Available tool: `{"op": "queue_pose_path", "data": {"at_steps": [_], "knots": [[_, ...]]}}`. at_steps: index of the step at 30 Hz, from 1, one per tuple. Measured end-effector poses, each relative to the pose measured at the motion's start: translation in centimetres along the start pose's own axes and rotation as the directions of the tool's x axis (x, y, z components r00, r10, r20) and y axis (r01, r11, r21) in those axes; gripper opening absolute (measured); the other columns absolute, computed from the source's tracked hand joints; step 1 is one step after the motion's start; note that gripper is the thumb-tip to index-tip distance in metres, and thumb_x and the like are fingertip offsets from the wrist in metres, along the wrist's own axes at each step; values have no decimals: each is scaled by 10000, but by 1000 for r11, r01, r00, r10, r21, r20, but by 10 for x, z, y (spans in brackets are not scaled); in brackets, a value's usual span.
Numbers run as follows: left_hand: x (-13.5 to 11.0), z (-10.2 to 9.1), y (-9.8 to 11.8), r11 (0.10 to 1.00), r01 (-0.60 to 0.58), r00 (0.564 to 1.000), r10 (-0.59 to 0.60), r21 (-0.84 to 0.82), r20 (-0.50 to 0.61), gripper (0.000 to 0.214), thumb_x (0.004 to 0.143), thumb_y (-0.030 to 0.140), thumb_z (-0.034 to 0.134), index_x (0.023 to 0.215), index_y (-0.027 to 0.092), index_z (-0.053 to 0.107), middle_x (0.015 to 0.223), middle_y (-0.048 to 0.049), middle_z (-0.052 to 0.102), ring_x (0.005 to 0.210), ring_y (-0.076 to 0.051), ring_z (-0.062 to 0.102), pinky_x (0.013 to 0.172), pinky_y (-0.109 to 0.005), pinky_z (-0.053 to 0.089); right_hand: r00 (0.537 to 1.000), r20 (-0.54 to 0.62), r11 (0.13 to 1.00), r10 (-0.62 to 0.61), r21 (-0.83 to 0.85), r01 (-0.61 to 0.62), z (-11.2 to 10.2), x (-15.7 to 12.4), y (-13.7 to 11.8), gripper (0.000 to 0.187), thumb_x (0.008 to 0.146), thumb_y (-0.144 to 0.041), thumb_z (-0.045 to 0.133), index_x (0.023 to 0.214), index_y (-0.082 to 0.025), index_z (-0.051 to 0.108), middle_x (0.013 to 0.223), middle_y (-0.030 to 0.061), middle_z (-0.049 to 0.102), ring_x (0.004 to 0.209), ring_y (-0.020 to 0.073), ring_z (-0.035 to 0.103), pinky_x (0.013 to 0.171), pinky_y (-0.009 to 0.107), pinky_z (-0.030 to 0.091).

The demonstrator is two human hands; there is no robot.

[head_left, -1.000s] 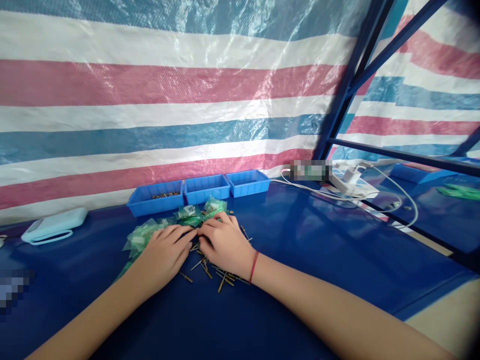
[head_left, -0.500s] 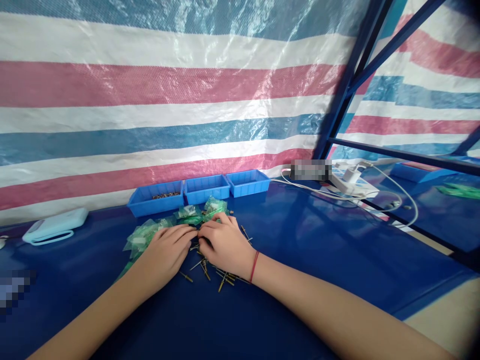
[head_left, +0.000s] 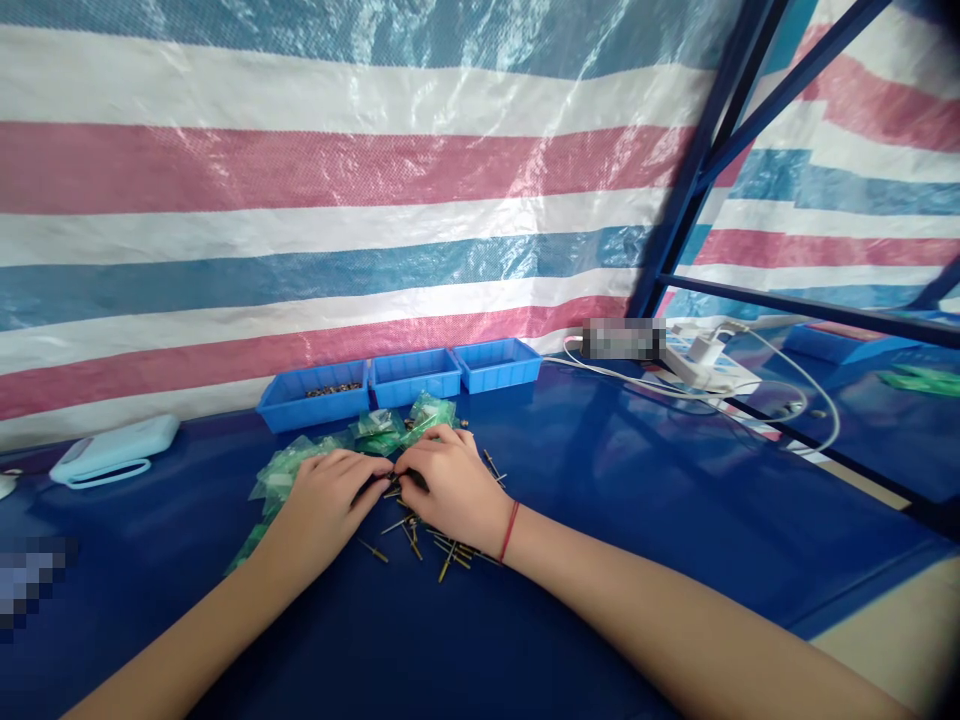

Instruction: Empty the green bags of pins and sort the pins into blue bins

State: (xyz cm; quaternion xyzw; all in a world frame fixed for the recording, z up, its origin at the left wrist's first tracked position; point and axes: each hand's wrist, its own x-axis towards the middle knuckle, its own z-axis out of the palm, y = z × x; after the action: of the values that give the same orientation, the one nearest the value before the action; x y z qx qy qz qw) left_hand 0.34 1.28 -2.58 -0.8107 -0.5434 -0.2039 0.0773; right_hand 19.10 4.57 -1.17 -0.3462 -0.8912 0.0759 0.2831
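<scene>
My left hand (head_left: 328, 508) and my right hand (head_left: 454, 496), which has a red string at the wrist, meet at the fingertips over the blue table. Both sets of fingers are bent and closed in a pinch. A small dark piece seems to sit between the tips, too small and hidden to name. Under and around the right hand lie several loose pop rivets (head_left: 445, 565) with thin pins and brassy ends. Green plastic bags (head_left: 279, 474) lie beside and behind my left hand, and more green bags (head_left: 430, 411) lie just beyond the fingers.
Along the striped sheet stand three blue bins; the left bin (head_left: 281, 408) holds small brownish parts. A light blue case (head_left: 116, 450) with a strap lies at far left. White cables (head_left: 637, 378) and a power strip (head_left: 701, 370) are at right, near a blue metal frame (head_left: 694, 190).
The left hand has shifted slightly, its fingers bending more at the tips. My right hand stays nearly in place, and the loose rivets lie as before.
</scene>
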Motion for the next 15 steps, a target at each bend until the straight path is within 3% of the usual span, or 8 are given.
{"op": "queue_pose_path", "data": {"at_steps": [6,11,15], "knots": [[3,-7,4,981,59,996,-71,-187,-54,244,904,344,450,1001,221,638,993,-39,706,914,-217,637,827,-359,450,998,-57,998,-24,48,27,-4,1,-2,158,851,-196,557,976,-193,654,869,25,710,980,196,534,870,344,314],[6,-18,16,839,266,951,-309,-474,-15,291,866,428,485,1002,228,646,955,-20,714,818,-191,659,743,-289,515,990,-140,986,-12,164,35,-9,5,-2,120,873,-176,548,913,-211,656,874,-1,714,894,163,590,869,327,328],[7,-22,20,762,341,927,-371,-550,61,327,865,468,475,993,231,660,934,-23,715,821,-204,658,742,-298,525,990,-134,958,32,287,8,-9,6,-3,105,872,-178,566,854,-217,663,860,-24,725,850,145,614,828,299,368]]}}
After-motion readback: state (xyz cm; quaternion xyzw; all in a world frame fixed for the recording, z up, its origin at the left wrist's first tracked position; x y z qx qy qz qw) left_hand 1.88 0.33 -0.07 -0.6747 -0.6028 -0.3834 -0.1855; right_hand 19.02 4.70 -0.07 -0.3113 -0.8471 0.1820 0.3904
